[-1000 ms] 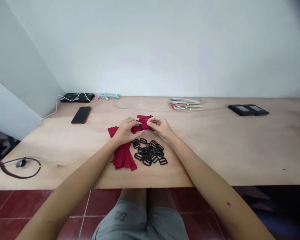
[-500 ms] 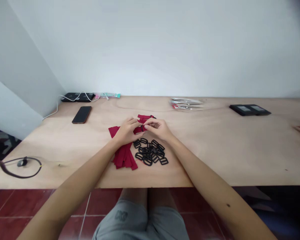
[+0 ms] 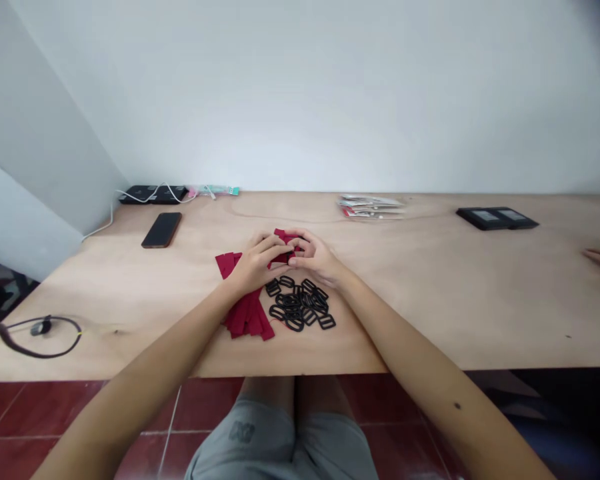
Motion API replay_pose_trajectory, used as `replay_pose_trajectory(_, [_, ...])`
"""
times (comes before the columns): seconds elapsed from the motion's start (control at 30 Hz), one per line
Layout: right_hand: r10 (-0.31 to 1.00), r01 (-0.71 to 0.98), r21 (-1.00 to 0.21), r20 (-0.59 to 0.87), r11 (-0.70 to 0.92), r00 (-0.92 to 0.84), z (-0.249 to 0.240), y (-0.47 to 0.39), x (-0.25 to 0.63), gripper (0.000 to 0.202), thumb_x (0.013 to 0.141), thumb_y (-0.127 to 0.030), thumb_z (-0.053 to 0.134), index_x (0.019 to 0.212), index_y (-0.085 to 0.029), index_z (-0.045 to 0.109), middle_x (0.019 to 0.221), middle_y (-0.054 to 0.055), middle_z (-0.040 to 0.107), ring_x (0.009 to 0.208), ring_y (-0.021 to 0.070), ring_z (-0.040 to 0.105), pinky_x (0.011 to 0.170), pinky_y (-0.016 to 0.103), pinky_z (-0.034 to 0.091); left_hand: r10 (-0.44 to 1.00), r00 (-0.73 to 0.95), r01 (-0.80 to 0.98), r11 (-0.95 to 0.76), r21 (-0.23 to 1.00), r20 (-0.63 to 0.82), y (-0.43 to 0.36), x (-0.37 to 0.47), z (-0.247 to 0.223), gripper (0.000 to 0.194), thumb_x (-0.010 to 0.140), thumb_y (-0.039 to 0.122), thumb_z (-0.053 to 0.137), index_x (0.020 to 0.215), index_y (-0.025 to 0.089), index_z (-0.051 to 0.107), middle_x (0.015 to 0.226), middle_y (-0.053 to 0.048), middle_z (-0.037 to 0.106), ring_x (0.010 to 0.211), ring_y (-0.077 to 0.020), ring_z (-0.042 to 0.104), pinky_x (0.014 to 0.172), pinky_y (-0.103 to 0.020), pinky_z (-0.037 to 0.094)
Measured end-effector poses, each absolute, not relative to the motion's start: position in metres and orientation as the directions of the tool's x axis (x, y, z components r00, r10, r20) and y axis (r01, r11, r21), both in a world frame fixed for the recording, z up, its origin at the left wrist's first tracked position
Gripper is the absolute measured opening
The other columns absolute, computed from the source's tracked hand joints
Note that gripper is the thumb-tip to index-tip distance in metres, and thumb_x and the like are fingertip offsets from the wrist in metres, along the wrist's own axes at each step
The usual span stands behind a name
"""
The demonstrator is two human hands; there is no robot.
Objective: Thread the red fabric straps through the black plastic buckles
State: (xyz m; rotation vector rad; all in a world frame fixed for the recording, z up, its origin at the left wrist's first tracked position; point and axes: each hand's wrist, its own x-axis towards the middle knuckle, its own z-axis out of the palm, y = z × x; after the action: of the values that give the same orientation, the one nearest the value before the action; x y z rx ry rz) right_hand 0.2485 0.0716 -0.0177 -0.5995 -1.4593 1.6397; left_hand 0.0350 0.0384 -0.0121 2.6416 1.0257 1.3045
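Observation:
Close together over the middle of the table, both hands hold one red webbing strap (image 3: 279, 259) with a black slide buckle on it. My left hand (image 3: 260, 261) pinches the strap from the left, fingers bent over it. Curled around the buckle end is my right hand (image 3: 321, 262), thumb and fingertips meeting at the strap; its fingers partly hide the buckle. Another red strap (image 3: 281, 233) lies just behind the hands. More red straps (image 3: 250, 316) are heaped below my left hand. A pile of loose black slide buckles (image 3: 303, 303) lies just in front of the hands.
A phone (image 3: 161, 230) lies to the left, with black boxes (image 3: 153, 194) and a white cable behind it. A cable loop (image 3: 43, 337) is near the left front edge. Plastic packets (image 3: 373, 207) lie at the back; two joined black devices (image 3: 497, 218) are at the right.
My right hand has shifted its grip, its fingers now curling further around the strap and buckle. My left hand stays nearly in place. The piles look unchanged.

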Motion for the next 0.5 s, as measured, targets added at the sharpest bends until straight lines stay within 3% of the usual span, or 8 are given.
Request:
replay_pose_trajectory(0.13, [0.796,-0.234,-0.968,0.208,0.086,-0.569,-0.0191,0.0712,0.2486,0.072,0.068,-0.035,0.100,0.132,-0.028,0.067,0.112,0.004,0.070,0.106,0.0219,0.068,0.095,0.036,0.061,0.511,0.470,0.498,-0.827,0.261,0.720,0.0351,0.0381,-0.0101,0.023,0.098,0.030,0.075,0.121,0.025,0.074,0.115,-0.010,0.075,0.115,-0.0284,0.062,0.100,-0.048,0.055])
replay_pose_trajectory(0.33, [0.738,-0.157,-0.957,0.289,0.245,-0.610,-0.0206,0.0746,0.2492,0.042,0.078,-0.044,0.093,0.110,-0.022,0.077,0.116,0.006,0.067,0.109,0.0234,0.068,0.096,0.036,0.059,0.485,0.488,0.452,-0.852,0.266,0.726,0.0344,0.0381,-0.0099,0.023,0.102,0.029,0.070,0.124,0.024,0.071,0.115,-0.012,0.073,0.113,-0.0275,0.068,0.099,-0.050,0.060])
replay_pose_trajectory(0.5, [0.721,-0.183,-0.943,0.329,0.276,-0.609,-0.0172,0.0730,0.2498,0.063,0.079,-0.053,0.091,0.133,-0.030,0.070,0.133,0.008,0.065,0.123,0.0266,0.066,0.106,0.039,0.056,0.447,0.452,0.386,-0.878,0.283,0.772,0.0315,0.0393,-0.0102,0.032,0.102,0.026,0.069,0.134,0.025,0.066,0.125,-0.013,0.072,0.123,-0.0264,0.070,0.103,-0.047,0.062])
